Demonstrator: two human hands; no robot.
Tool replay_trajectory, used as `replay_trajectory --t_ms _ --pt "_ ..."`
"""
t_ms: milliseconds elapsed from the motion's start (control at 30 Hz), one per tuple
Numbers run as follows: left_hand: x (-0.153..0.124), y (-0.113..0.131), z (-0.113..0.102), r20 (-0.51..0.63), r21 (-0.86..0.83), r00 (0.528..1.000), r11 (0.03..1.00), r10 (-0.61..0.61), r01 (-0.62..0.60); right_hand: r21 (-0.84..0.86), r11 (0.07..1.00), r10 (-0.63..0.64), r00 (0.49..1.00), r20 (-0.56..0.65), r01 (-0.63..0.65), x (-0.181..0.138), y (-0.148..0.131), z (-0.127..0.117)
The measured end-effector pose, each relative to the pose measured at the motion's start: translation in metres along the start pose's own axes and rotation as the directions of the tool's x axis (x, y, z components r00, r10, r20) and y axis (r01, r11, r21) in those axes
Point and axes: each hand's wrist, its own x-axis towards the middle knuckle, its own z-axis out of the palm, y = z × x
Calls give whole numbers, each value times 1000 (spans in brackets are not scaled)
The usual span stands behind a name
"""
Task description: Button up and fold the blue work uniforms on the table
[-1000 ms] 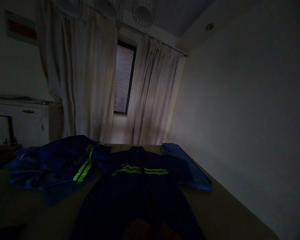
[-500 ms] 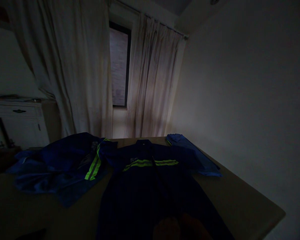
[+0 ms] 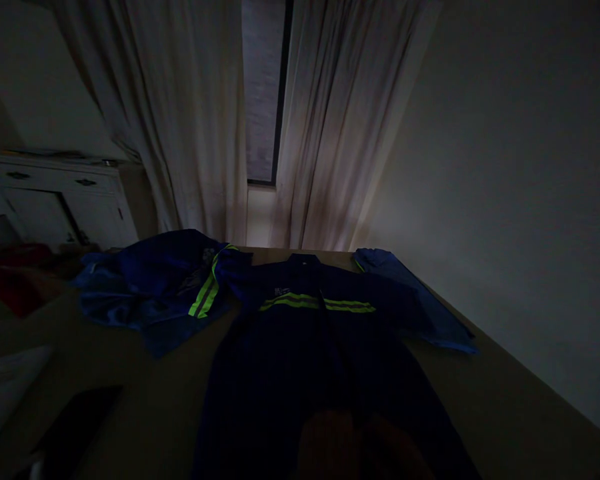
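Super dim in here, but the dark blue jacket [image 3: 285,360] is easy enough to spot: it's laid out front side up on the desk [image 3: 155,400], collar [image 3: 305,261] towards the far edge, body running down the middle towards the person. Yellow-green bands [image 3: 350,306] cross the chest, with some pale lettering just above the one on the left.

Both hands are down low over the lower part of the jacket, close together. The left hand [image 3: 327,443] and the right hand [image 3: 395,450] are basically brown blurs, so I honestly can't say whether the fingers of either one are spread, closed or pinching any cloth.

Left of the jacket, towards the desk's far left corner, there's a rumpled blue clothing pile [image 3: 160,273] with its own bright stripe, touching or nearly touching the jacket's sleeve. On the other side, a lighter blue garment [image 3: 447,327] lies along the right edge by the far right corner, and the jacket's other sleeve overlaps it.

Nearer the person on the left side of the desk: a dark object [image 3: 80,420] and a pale flat thing [image 3: 10,383], both too murky to identify. Past the left edge is a white cabinet [image 3: 100,210]; beyond the far edge, curtains [image 3: 200,133].
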Motion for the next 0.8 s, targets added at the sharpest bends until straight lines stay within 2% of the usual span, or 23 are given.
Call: replay_trajectory --t_ms 67,133,267,433,500,600,700,800 --pt "1 1 -3 -16 12 999 999 -49 49 -21 999 -24 999 30 25 3 5 0" --pt "-3 0 -11 -22 19 999 999 -43 43 -37 998 -43 997 70 46 4 7 1" --pt "-17 -8 -32 24 -68 995 993 99 -97 -34 997 -60 995 78 63 6 3 3" --pt "-21 -21 -46 50 -138 985 978 165 -157 -28 997 -75 996 48 77 7 -8 2" --pt "-19 -25 -46 75 -167 979 970 189 -174 -22 997 -71 997 25 72 8 -12 2" --pt "-14 -27 -43 86 -206 988 972 130 -110 -30 997 -74 997 9 74 8 -15 1" --pt "-10 -25 -36 24 -130 998 990 66 -62 -37 997 -71 997 -2 71 8 -15 2" --pt "-10 -25 -31 -21 -53 997 996 74 -75 -54 996 -66 998 -25 65 9 -12 6"
